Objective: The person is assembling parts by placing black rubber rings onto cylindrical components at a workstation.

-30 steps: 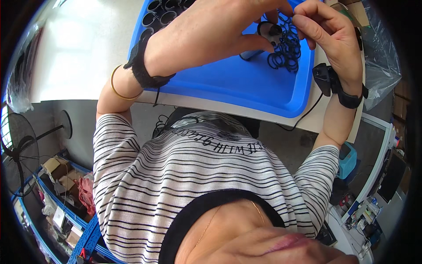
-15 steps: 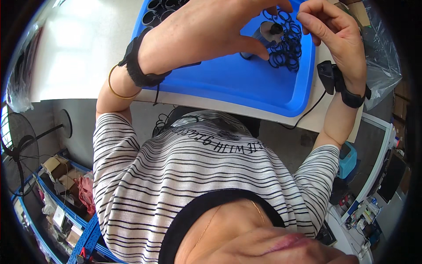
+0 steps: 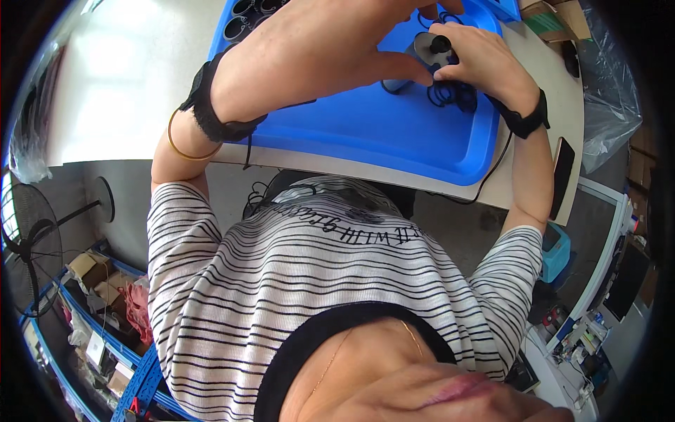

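Note:
A grey metal cylinder with a black knob on its end rests at the right side of a blue tray. My right hand curves around the knobbed end, fingers at its upper edge and thumb at its lower edge. Over the tray reaches my left hand, its thumb stretched toward the cylinder and away from the fingers. The view's top edge cuts off part of those fingers. Beneath my right hand lies a pile of black rings, partly covered.
Several dark hollow cylinders stand at the tray's far left. A phone-like black slab lies at the table's right edge. An open cardboard box and clear plastic sheeting are beyond. A fan stands at the left.
My right hand has moved left and down from beside the tray to the cylinder's knobbed end. My left hand has barely shifted. The black slab at the table's edge has come into sight.

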Tool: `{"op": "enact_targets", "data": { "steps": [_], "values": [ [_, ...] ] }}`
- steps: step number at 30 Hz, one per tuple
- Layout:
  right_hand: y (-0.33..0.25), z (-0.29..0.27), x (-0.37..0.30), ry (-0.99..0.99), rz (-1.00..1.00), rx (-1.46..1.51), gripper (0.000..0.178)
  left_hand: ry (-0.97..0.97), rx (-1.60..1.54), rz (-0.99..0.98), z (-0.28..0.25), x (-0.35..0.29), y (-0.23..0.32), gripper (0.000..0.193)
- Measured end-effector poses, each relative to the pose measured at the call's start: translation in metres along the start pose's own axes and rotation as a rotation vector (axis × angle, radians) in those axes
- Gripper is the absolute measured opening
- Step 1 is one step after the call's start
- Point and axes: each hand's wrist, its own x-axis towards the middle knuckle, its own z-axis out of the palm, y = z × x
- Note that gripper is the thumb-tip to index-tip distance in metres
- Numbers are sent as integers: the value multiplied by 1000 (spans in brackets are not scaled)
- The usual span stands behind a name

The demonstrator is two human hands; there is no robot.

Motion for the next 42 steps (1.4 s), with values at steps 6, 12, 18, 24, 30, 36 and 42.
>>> {"op": "enact_targets", "data": {
  "steps": [6,12,18,24,30,36,42],
  "values": [
    [11,-12,2,-126,159,63,54,-5,-6,-27,-2,0,2,57],
    [8,-57,0,-112,323,421,29,-7,-4,-29,-2,0,2,57],
    [-14,-86,1,-11,439,496,37,13,-29,-23,-3,-1,3,54],
    [-45,-97,-5,148,325,434,45,232,-155,164,-2,1,-3,26],
    [-69,-104,-12,251,136,363,49,165,-111,-77,-9,0,-1,15],
    [-85,-99,-11,314,125,416,58,252,-243,-16,0,1,1,22],
    [-81,-92,-15,396,90,459,68,266,-363,-66,3,1,-3,27]
  ]
}}
